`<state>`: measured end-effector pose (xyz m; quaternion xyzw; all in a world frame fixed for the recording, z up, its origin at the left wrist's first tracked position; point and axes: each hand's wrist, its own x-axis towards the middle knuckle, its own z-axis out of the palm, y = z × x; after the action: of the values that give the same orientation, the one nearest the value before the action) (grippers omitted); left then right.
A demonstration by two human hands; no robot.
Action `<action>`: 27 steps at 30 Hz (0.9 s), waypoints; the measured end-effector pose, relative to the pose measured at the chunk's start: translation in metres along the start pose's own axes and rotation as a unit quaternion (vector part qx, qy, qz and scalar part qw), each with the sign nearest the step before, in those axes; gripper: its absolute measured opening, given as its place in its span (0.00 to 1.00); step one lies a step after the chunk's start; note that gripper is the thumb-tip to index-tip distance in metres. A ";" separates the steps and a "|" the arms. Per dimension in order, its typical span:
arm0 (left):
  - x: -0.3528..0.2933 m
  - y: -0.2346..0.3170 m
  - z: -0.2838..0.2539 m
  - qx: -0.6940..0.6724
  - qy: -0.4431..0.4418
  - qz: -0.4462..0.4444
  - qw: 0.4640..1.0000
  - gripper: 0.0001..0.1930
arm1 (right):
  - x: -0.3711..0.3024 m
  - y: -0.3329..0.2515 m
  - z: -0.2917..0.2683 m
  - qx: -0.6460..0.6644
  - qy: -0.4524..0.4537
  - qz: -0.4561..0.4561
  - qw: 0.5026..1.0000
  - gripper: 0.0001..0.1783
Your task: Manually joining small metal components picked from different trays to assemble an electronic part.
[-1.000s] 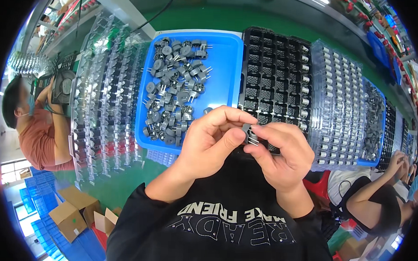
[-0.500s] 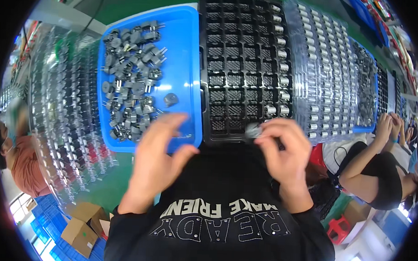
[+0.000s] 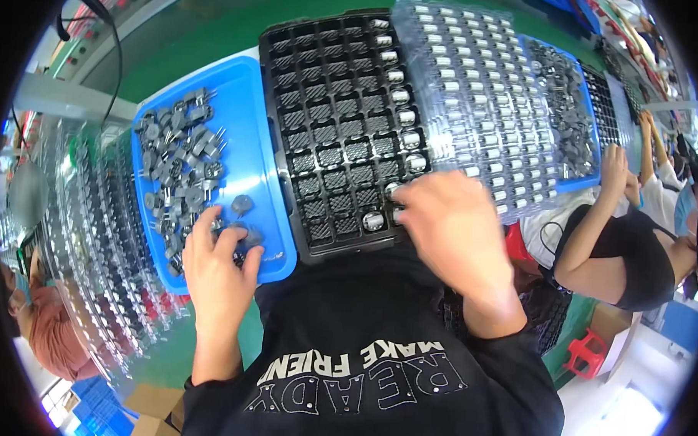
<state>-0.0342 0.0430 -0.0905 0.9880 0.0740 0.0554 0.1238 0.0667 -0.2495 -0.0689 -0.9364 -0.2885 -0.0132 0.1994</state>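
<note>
My left hand [image 3: 220,263] reaches into the blue tray [image 3: 276,215] with its fingers apart. They curve over a dark grey cylindrical part [image 3: 252,236], partly hidden, and no firm grip on it shows. Several more grey parts with metal pins [image 3: 182,154] lie heaped to its left, and a lone round one [image 3: 242,205] lies just beyond the fingertips. Over the lower right of the black compartment tray [image 3: 309,140] is my right hand [image 3: 449,225], its fingers bent together and smeared a little. What they pinch is hidden. A silvery part [image 3: 373,220] sits in a nearby pocket.
Silvery parts fill the black tray's right column. Stacked clear plastic trays [image 3: 469,84] with metal cylinders stand to its right, then another blue tray [image 3: 572,110] of parts. More clear trays [image 3: 103,225] rise at left. A co-worker's arm [image 3: 599,219] is at right.
My left hand has gone down into the blue tray. My right hand has moved onto the black tray's right side; the silvery part seen in its fingers no longer shows there. The whole view has shifted.
</note>
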 end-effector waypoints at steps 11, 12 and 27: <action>0.012 0.000 0.001 0.053 0.002 0.089 0.995 0.22 | 0.005 0.062 -0.021 0.052 0.078 0.241 0.966 0.10; 0.014 0.005 0.001 0.031 0.000 0.095 0.995 0.21 | 0.001 0.067 -0.019 0.108 0.088 0.224 0.965 0.07; 0.021 -0.014 0.008 -0.589 -0.018 -0.112 0.800 0.12 | -0.009 0.090 -0.013 0.131 0.051 0.186 0.972 0.05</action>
<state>-0.0145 0.0579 -0.0996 0.7104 0.1352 0.0558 0.6885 0.1095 -0.3270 -0.0912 -0.9374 -0.0979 0.0145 0.3340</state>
